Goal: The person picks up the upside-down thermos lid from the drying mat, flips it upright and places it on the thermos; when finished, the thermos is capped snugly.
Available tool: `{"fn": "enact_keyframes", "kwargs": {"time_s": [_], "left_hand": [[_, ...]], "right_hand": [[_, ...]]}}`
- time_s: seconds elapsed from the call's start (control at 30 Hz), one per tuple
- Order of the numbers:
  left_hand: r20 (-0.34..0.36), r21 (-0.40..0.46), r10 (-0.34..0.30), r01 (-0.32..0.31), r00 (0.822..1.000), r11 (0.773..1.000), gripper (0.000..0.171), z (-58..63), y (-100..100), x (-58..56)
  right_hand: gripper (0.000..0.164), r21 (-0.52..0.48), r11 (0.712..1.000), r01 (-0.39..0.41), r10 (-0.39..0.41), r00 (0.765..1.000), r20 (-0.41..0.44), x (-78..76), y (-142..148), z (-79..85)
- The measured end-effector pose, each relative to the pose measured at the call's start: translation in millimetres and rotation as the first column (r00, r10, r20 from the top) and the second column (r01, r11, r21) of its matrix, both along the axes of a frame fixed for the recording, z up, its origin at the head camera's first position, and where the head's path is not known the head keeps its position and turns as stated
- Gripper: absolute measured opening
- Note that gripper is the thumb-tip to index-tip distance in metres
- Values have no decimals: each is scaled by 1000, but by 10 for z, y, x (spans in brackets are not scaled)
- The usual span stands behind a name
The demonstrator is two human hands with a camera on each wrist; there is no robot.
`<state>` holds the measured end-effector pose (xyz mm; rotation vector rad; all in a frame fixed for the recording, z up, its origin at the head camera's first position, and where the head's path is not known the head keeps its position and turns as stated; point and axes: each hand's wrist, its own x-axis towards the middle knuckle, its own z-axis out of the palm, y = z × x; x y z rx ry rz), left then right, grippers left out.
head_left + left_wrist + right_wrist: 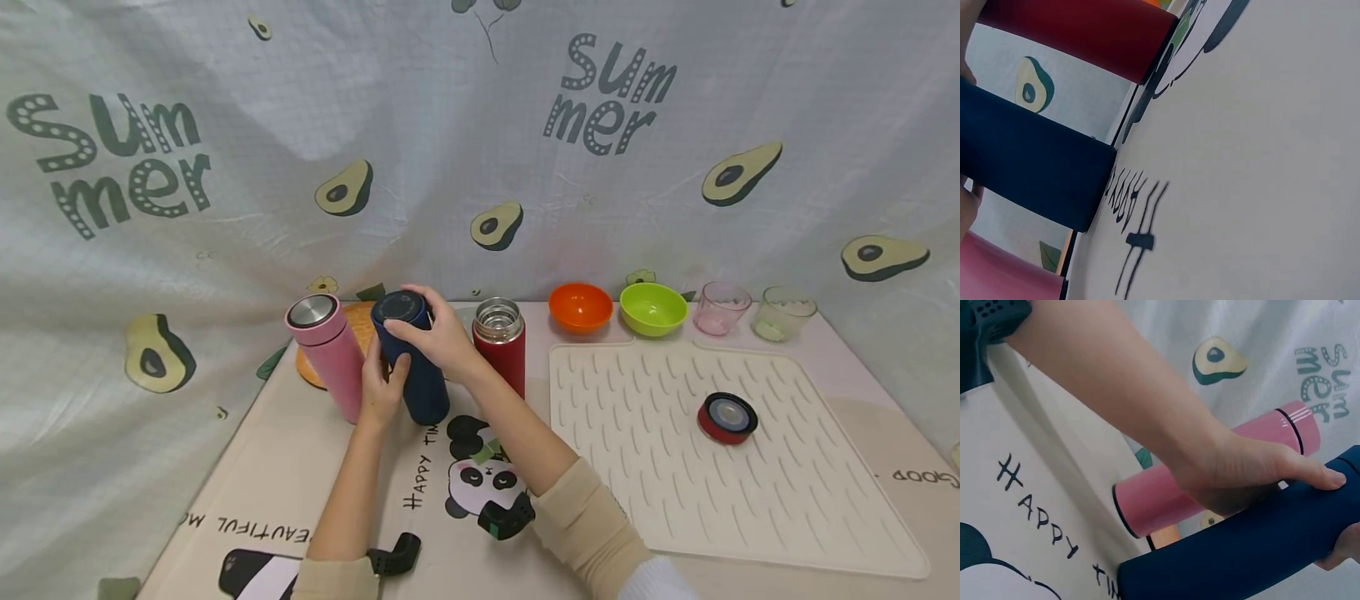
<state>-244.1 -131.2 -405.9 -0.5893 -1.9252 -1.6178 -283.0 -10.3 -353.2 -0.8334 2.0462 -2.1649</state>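
A dark blue thermos bottle with a lid stands on the table. My left hand grips its upper body from the left; the right wrist view shows that thumb across the blue wall. Round the lid curl the fingers and thumb of my right hand. Close on the left is a pink thermos bottle with a steel-topped lid, behind my left hand in the right wrist view. Just right of the blue one stands a red thermos bottle, lidless, its steel mouth showing.
On the ribbed cream mat at right lies a red and black lid. An orange bowl, a green bowl, a pink glass and a greenish glass line the back. A round orange-brown thing is partly hidden behind the bottles.
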Motion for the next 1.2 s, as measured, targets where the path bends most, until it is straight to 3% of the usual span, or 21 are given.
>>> {"fn": "enact_keyframes", "kwargs": {"time_s": [0.1, 0.17, 0.37, 0.6, 0.9, 1.2], "left_hand": [[-23, 3, -14, 14, 1000, 1000, 55, -8, -1, -14], [-32, 8, -22, 22, 999, 1000, 55, -11, 0, -19], [-26, 22, -12, 12, 1000, 1000, 50, -8, 10, -18], [-36, 14, -1, 1, 999, 1000, 55, -2, 22, -15], [-3, 11, 11, -11, 1000, 1000, 48, 19, 22, 3], [24, 23, 10, -10, 1000, 1000, 56, 15, 18, 11]], "right_hand": [[59, 35, 995, 97, -96, 995, -38, 1, -28, -10], [59, 61, 991, 117, -115, 993, -39, 4, -38, -12], [58, 10, 1000, -24, 23, 999, 41, -7, -7, 10], [56, 41, 991, 131, -130, 991, -34, -20, -40, -29], [56, -43, 999, -23, 24, 1000, 15, -26, -4, -34], [54, -40, 997, 69, -70, 997, -37, -28, -37, -75]]}}
